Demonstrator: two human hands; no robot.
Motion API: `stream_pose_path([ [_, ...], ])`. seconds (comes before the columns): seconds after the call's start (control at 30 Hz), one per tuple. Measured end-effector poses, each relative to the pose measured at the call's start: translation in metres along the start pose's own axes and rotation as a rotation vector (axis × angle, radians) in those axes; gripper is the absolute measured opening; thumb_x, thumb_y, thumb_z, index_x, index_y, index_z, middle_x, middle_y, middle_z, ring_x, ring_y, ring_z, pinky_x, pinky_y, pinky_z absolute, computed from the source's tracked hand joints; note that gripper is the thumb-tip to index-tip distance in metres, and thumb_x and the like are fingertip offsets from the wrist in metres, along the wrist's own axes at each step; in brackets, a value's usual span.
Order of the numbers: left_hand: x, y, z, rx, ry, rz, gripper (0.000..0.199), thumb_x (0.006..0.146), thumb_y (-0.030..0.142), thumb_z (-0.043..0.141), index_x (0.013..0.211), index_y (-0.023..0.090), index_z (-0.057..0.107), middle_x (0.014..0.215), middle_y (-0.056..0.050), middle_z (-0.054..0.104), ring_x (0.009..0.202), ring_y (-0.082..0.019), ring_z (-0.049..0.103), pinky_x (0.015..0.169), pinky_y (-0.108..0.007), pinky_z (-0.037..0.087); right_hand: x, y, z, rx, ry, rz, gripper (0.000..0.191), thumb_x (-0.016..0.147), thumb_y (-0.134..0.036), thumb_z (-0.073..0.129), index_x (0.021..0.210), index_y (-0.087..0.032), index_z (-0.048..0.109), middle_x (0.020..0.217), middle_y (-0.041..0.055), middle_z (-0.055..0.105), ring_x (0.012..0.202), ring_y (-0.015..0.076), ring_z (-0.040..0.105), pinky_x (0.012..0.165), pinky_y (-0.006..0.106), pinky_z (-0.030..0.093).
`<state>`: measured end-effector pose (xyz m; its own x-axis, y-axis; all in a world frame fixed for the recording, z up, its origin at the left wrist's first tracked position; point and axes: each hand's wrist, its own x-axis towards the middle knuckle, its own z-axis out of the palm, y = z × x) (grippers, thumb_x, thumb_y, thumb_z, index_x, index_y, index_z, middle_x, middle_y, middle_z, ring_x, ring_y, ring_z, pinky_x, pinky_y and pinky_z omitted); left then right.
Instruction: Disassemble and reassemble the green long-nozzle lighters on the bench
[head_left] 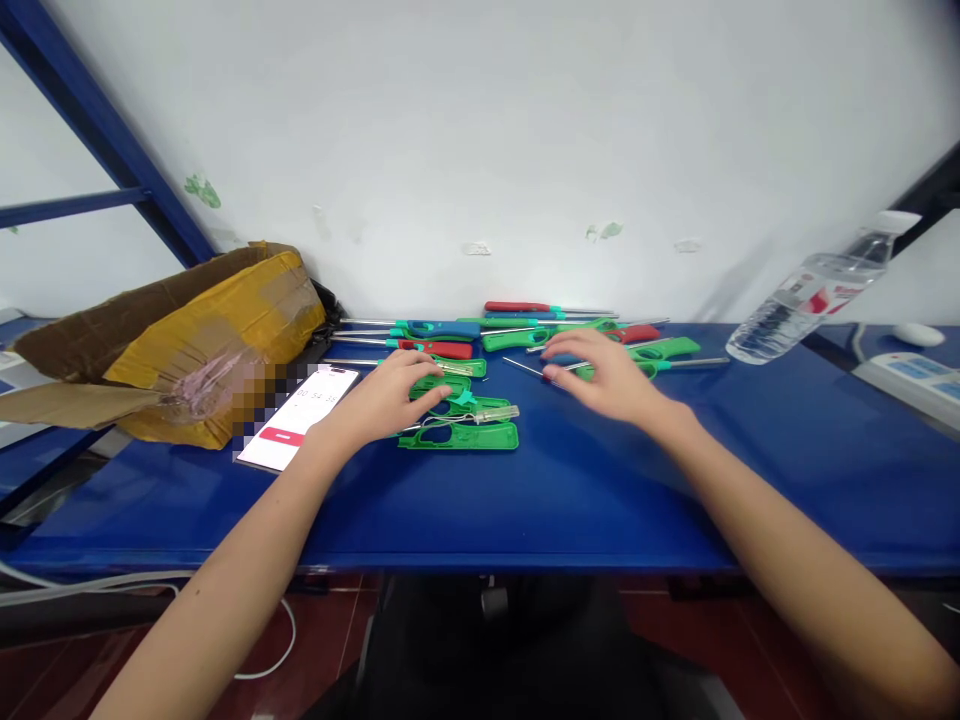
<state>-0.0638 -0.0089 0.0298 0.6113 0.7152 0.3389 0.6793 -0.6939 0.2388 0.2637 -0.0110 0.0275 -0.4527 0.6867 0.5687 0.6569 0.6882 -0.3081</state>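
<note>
My left hand (382, 400) is over the opened green lighter shells, thumb and fingers apart. Just right of it, a green gas-lighter half shell (499, 437) lies with its hollow side up, with a clear fuel tank (497, 413) and thin wires along it. A small teal piece (463, 398) lies near my left thumb. My right hand (600, 372) is low over the table, fingers curled around a screwdriver (523, 367) whose thin metal shaft points left. Its handle is mostly hidden by the hand. Assembled green lighters (664, 349) lie beside and behind my right hand.
More lighters with red (517, 306) and blue handles (442, 328) lie along the wall. A phone (300, 415) showing a timer and a taped cardboard box (225, 340) are on the left. A water bottle (810, 290) and a white device (915, 385) stand right.
</note>
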Motion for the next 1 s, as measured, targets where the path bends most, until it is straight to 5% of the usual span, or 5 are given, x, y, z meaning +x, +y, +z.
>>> stream_pose_path([
  [0.07, 0.0, 0.004, 0.002, -0.032, -0.038, 0.03, 0.042, 0.093, 0.055, 0.053, 0.11, 0.019, 0.068, 0.123, -0.012, 0.062, 0.118, -0.029, 0.055, 0.102, -0.046, 0.044, 0.0, 0.021, -0.007, -0.083, 0.073, 0.109, 0.024, 0.092, -0.037, 0.055, 0.098, -0.021, 0.072, 0.103, 0.0108, 0.07, 0.106, 0.0315, 0.062, 0.097, 0.051, 0.048],
  [0.2, -0.002, 0.01, 0.008, -0.053, -0.119, 0.068, 0.048, 0.087, 0.06, 0.06, 0.114, 0.021, 0.067, 0.125, -0.012, 0.06, 0.12, -0.03, 0.053, 0.104, -0.046, 0.043, -0.006, 0.049, -0.003, -0.185, -0.084, 0.131, 0.023, 0.086, -0.039, 0.063, 0.088, -0.019, 0.074, 0.114, 0.0153, 0.065, 0.113, 0.0344, 0.059, 0.098, 0.054, 0.047],
  [0.4, -0.003, 0.013, 0.014, -0.053, -0.144, 0.091, 0.054, 0.086, 0.061, 0.062, 0.122, 0.02, 0.063, 0.127, -0.012, 0.059, 0.12, -0.03, 0.054, 0.104, -0.045, 0.043, -0.007, 0.047, 0.012, -0.197, -0.233, 0.046, 0.017, 0.082, -0.034, 0.069, 0.083, -0.019, 0.076, 0.125, 0.0154, 0.062, 0.128, 0.0379, 0.049, 0.102, 0.058, 0.043],
  [0.77, -0.002, 0.006, 0.012, -0.041, -0.156, 0.1, 0.057, 0.08, 0.058, 0.07, 0.123, 0.023, 0.062, 0.128, -0.012, 0.059, 0.122, -0.031, 0.052, 0.105, -0.047, 0.043, -0.001, 0.048, -0.011, -0.118, 0.205, 0.198, 0.02, 0.086, -0.038, 0.062, 0.084, -0.02, 0.072, 0.099, 0.0112, 0.072, 0.099, 0.0308, 0.065, 0.089, 0.048, 0.052],
  [1.0, -0.002, 0.009, -0.001, -0.13, -0.174, 0.103, 0.051, 0.068, 0.061, 0.079, 0.1, 0.023, 0.068, 0.129, -0.01, 0.058, 0.124, -0.033, 0.051, 0.104, -0.049, 0.043, -0.004, 0.043, 0.0, -0.134, -0.04, 0.071, 0.019, 0.086, -0.036, 0.064, 0.081, -0.019, 0.073, 0.109, 0.0133, 0.068, 0.109, 0.0329, 0.06, 0.096, 0.053, 0.048],
])
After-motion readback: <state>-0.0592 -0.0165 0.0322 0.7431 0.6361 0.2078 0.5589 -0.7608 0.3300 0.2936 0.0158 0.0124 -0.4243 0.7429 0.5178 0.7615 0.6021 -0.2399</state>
